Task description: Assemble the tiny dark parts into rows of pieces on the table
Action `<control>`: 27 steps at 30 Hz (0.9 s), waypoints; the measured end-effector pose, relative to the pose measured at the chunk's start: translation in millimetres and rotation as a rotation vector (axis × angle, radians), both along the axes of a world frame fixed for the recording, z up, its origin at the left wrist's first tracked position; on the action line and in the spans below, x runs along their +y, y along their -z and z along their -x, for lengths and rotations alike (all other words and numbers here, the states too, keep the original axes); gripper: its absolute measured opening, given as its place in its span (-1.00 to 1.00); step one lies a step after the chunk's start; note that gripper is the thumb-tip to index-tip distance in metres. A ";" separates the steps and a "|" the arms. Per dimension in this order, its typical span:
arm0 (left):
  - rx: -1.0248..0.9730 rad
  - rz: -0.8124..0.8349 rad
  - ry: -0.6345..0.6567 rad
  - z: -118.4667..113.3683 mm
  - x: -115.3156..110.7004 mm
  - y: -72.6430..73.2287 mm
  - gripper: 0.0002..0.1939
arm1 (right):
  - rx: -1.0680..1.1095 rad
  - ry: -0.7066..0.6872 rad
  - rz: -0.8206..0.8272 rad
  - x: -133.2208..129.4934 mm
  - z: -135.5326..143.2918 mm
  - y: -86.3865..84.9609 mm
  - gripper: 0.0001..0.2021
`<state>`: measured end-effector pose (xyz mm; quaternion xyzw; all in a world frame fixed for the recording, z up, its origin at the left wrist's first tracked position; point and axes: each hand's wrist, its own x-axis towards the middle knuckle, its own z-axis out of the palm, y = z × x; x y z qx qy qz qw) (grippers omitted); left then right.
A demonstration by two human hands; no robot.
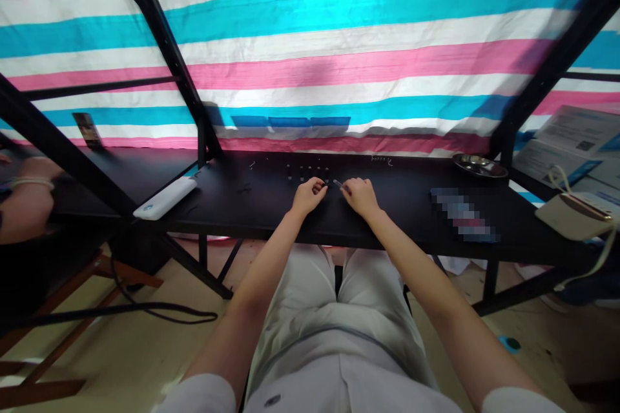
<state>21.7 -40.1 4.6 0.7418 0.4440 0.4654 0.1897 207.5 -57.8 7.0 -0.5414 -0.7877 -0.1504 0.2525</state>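
My left hand (310, 195) is over the middle of the black table with its fingers pinched together. A small dark bit shows at its fingertips, too small to name. Close by on the right, my right hand (361, 195) is closed on a small thin clear piece (338, 182), which points left toward the other hand. Just beyond the fingers stands a short row of several small dark cylinders (301, 173) with pale tops. The two hands are slightly apart.
A long white object (167, 199) lies left on the black table (252, 213). Small pale bits (382, 159) lie at the back. Rightward are a round metal dish (479, 166), a blurred-out packet (462, 214) and a beige bag (574, 214). Another person's arm (29, 197) shows far left.
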 end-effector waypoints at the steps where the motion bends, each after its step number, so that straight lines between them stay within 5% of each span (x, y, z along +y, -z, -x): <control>1: 0.017 0.016 0.034 -0.2 0.0 0.6 -0.85 | -0.007 -0.050 0.010 -0.1 1.1 -0.1 -0.80; 6: 0.067 0.040 0.172 -0.9 -1.9 1.2 -0.84 | -0.059 -0.187 0.070 0.8 5.9 2.3 -0.83; 18: 0.052 0.048 0.220 -0.7 -2.1 0.2 -0.77 | 0.162 -0.322 0.171 5.5 7.0 8.9 -0.88; 22: 0.024 0.058 0.184 -1.1 -2.8 -0.1 -0.69 | 0.332 -0.228 0.205 18.3 -2.6 10.9 -0.84; 27: 0.087 0.044 0.144 -0.5 -3.2 -0.7 -0.82 | 0.590 0.144 0.236 52.3 -38.6 4.1 -0.80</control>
